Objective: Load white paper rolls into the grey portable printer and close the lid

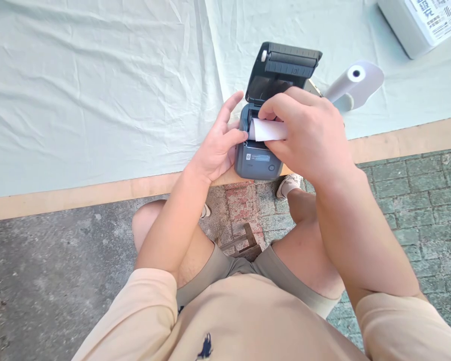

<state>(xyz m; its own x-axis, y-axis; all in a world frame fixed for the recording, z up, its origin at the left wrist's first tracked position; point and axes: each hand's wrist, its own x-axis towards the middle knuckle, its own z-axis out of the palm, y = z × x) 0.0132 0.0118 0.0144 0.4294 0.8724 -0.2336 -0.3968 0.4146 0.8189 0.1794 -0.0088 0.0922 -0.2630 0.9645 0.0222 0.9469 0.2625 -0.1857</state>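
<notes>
My right hand [315, 133] pinches white paper [269, 130] over the open bay of the printer [257, 164], lid raised, at the worktop's [97, 100] near edge. My left hand [220, 145] is loosely spread, thumb at the printer's left side.

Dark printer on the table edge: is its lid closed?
No, the lid stands raised at the far side of the printer, leaving the compartment beneath it open.
</notes>
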